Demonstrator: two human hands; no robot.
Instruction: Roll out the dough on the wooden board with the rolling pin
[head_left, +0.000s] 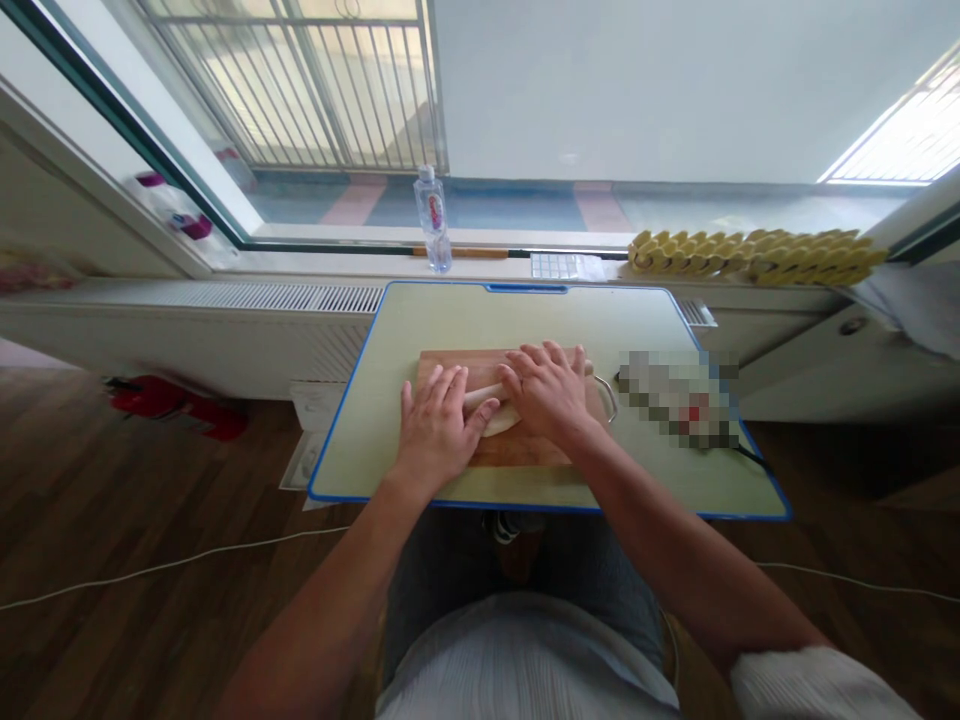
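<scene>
A wooden rolling pin (pixel 484 396) lies crosswise on a wooden cutting board (pixel 517 455), with a pale, flattened piece of dough (pixel 501 421) under it. My left hand (pixel 441 425) rests palm down over the pin's left end, fingers stretched out and apart. Towards the pin's right part, my right hand (pixel 547 388) presses flat from above, its fingers spread forward. Both hands hide much of the pin and some of the dough. A metal handle (pixel 609 398) shows at the board's right side.
The small table (pixel 397 320) has a blue rim. A pixelated object (pixel 675 400) with a black cord lies to the right. On the sill stand a plastic bottle (pixel 433 220) and yellow wavy trays (pixel 757 257). A fire extinguisher (pixel 180 405) lies on the floor, left.
</scene>
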